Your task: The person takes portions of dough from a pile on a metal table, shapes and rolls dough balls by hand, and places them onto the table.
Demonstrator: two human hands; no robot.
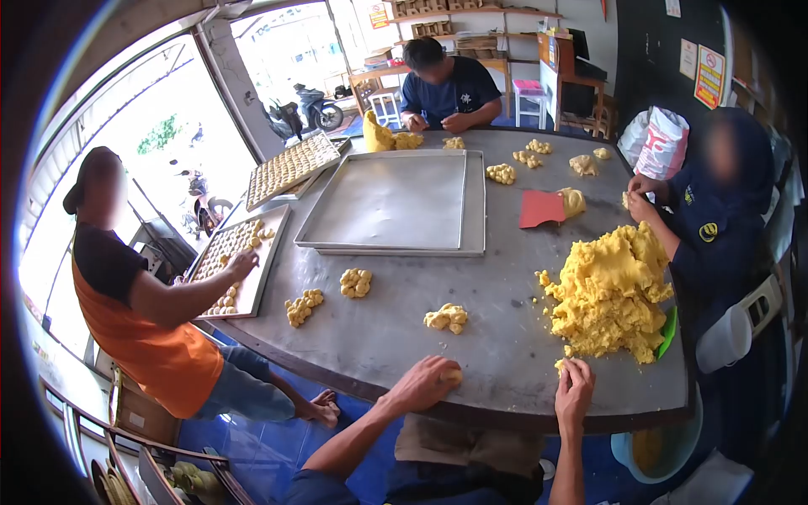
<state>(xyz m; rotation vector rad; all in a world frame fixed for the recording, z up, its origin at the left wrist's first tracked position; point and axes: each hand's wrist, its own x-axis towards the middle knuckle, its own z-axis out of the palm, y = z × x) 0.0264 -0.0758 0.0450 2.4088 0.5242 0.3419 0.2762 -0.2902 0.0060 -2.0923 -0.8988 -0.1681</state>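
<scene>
Dough (pixel 455 376) partly hidden in left hand (pixel 425 382), fingers curled round it, right hand (pixel 575 387) pinching half-covered yellow mash (pixel 560 365)

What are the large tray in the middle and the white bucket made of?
The large tray looks like bare metal, perhaps aluminium or steel: silvery grey, dull shine. The white bucket is probably smooth plastic, judging by its milky wall.

Head-worn wide view, forward and down across the nearby table (pixel 513 295).
</scene>
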